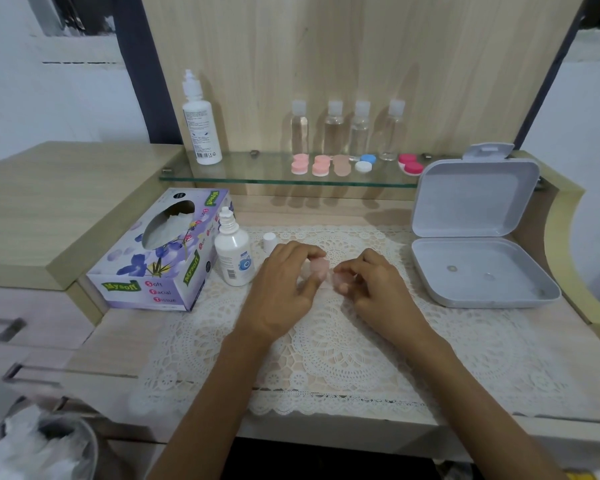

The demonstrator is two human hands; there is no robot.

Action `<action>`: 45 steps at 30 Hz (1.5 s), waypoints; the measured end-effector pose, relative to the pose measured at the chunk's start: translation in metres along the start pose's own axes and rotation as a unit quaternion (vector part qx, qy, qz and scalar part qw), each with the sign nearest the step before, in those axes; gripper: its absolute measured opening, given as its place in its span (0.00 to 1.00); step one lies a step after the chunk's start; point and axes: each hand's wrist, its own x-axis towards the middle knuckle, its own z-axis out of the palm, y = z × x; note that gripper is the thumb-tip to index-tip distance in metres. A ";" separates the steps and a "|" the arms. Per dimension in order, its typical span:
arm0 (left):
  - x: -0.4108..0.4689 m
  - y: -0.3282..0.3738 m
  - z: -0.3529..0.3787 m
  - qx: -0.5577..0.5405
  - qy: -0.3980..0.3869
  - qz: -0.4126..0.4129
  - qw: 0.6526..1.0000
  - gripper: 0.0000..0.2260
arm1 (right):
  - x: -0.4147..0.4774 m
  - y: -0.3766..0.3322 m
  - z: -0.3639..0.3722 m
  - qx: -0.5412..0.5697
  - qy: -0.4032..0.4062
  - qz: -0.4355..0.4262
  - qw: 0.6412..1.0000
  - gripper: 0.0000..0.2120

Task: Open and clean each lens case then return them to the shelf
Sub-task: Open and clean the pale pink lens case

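A pale pink lens case (321,270) sits between my hands on the lace mat (326,341). My left hand (284,278) pinches its left end, and my right hand (371,282) curls its fingers round the right end; much of the case is hidden. Several more lens cases stand on the glass shelf (243,176): two pink ones (299,163) (321,165), a beige one (341,165), a blue and white one (365,162) and a red one (410,164).
A tissue box (160,254) lies at the left, with a small solution bottle (232,252) and its loose cap (269,242) beside it. An open grey box (478,251) stands at the right. A tall bottle (201,121) and several clear bottles (347,129) line the shelf.
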 end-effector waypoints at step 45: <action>0.001 -0.007 0.005 0.033 -0.010 0.014 0.999 0.10 | -0.001 -0.002 0.000 0.031 0.020 0.004 0.999 0.17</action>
